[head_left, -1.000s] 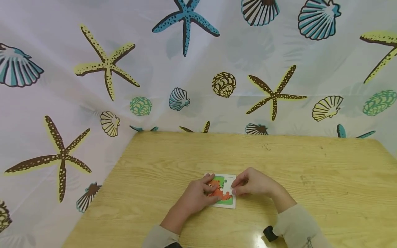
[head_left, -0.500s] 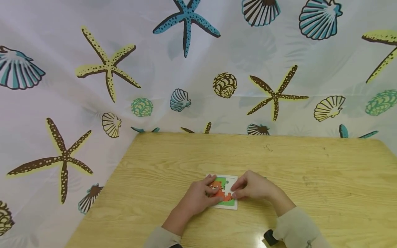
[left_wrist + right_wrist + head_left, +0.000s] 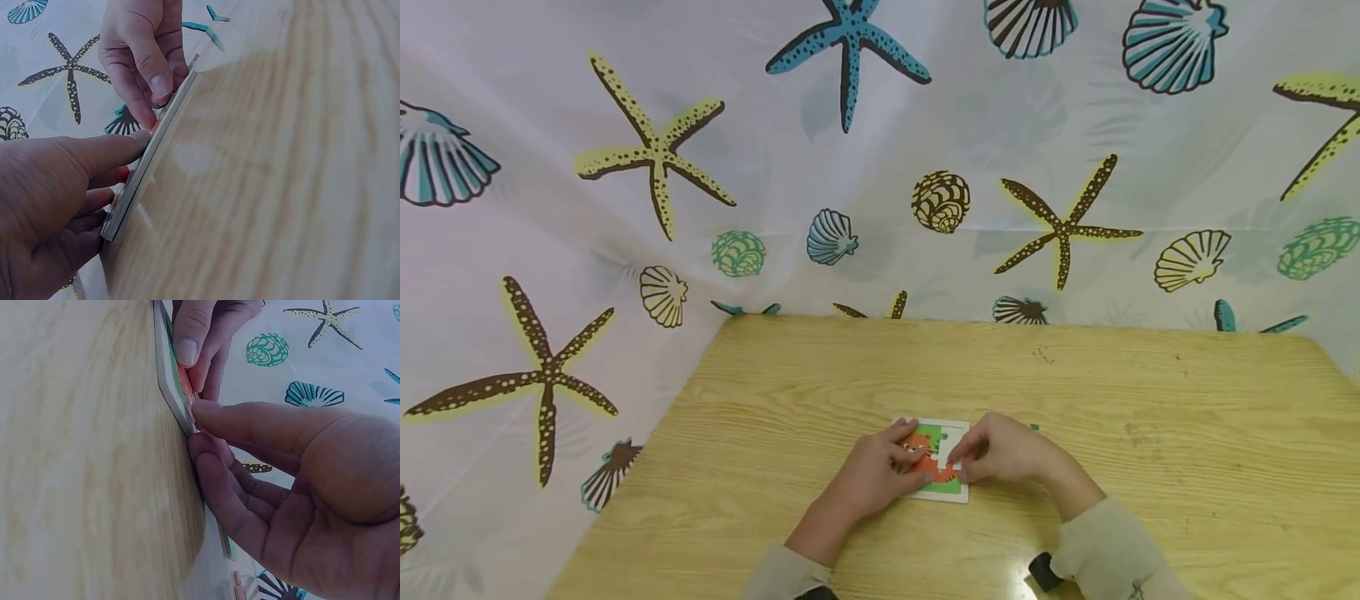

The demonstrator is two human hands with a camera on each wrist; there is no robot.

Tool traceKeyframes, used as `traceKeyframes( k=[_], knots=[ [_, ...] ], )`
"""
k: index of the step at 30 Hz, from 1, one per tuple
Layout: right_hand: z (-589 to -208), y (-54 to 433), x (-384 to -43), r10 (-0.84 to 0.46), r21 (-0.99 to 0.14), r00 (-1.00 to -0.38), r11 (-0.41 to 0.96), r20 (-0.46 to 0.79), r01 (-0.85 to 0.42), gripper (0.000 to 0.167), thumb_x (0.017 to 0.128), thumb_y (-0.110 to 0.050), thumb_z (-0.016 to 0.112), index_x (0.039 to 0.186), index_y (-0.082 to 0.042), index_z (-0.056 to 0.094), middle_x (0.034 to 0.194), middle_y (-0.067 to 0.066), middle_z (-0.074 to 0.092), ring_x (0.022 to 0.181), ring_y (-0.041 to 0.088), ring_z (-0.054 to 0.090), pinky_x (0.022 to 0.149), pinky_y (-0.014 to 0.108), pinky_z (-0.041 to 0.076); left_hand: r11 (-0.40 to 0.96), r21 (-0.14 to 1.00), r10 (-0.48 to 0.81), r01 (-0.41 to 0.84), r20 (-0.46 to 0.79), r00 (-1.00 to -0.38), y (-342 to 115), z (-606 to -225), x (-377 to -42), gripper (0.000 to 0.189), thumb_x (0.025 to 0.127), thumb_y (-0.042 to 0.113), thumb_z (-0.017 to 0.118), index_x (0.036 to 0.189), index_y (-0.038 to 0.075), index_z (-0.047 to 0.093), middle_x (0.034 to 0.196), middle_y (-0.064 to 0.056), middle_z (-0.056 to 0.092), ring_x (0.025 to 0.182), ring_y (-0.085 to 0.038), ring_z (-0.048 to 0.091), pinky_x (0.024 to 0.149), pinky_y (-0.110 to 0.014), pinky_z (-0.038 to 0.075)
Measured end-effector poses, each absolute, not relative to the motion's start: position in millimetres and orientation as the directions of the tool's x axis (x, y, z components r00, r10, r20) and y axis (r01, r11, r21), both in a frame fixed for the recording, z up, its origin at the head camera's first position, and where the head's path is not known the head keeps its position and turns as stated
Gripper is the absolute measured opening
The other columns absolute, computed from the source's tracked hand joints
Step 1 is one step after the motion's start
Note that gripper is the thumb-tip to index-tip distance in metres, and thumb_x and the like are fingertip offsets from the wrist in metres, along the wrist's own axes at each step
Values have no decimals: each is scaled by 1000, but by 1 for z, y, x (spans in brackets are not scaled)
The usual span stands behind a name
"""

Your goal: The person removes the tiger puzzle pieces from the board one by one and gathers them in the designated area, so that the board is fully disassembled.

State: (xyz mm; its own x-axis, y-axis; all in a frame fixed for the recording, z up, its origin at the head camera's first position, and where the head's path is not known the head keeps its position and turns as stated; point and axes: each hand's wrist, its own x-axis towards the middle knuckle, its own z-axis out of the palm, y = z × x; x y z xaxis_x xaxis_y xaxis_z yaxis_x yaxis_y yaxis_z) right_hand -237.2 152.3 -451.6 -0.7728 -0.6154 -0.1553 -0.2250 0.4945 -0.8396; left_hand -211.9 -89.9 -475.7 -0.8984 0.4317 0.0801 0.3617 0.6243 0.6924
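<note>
A small jigsaw puzzle (image 3: pixel 952 485) lies flat on the wooden table. It shows an orange tiger on green inside a white frame, with a bare white gap at its upper right. My left hand (image 3: pixel 871 475) rests over its left side, thumb and fingers spread across the picture. At the right edge, beside the gap, my right hand (image 3: pixel 1011 450) pinches the puzzle between thumb and curled fingers. In the right wrist view the right thumb (image 3: pixel 250 422) lies on top of that edge. Whether a loose piece sits between those fingertips is hidden.
A small green bit (image 3: pixel 1034 427), probably a puzzle piece, shows behind the right hand. Flat pieces (image 3: pixel 227 544) are partly visible past the fingers in the right wrist view. A white cloth (image 3: pixel 880 192) printed with shells and starfish hangs behind the wooden table (image 3: pixel 790 375).
My right hand has shifted slightly left, its fingertips reaching further over the gap. The green bit behind it has come into sight. My left hand stays on the puzzle.
</note>
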Motion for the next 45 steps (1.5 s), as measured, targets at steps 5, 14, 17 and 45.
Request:
traceKeyframes(
  k=[5,14,17,45],
  knots=[
    [-450,151,-236,-613,-830,-776,503,-148,-238,13,89,0,77,101,0,81,81,-1,71,74,9,58,67,24,52,620,701,427,352,74,-901,-89,-474,-212,38,88,19,86,117,-4,76,150,-22,55,144,-44,45,114,-54,43],
    [-448,150,-233,-583,-829,-797,517,-159,-213,11,89,-1,77,100,0,81,82,-1,71,75,10,59,69,26,53,617,718,416,322,49,-908,-89,-475,-213,39,88,17,86,120,-4,75,152,-20,53,146,-42,42,116,-52,42],
    [-447,148,-234,-579,-826,-799,521,-159,-213,11,89,-1,78,99,0,81,81,-1,71,75,10,59,69,27,52,619,716,415,323,50,-908,-89,-474,-214,38,88,16,86,119,-3,75,152,-20,53,146,-41,43,115,-51,42],
    [-440,138,-224,-503,-836,-841,535,-201,-121,17,82,-3,86,93,-3,73,77,1,71,70,11,62,64,26,50,616,711,423,340,65,-904,-91,-475,-210,38,88,19,86,117,-4,76,151,-22,54,145,-44,44,113,-54,44]
  ],
)
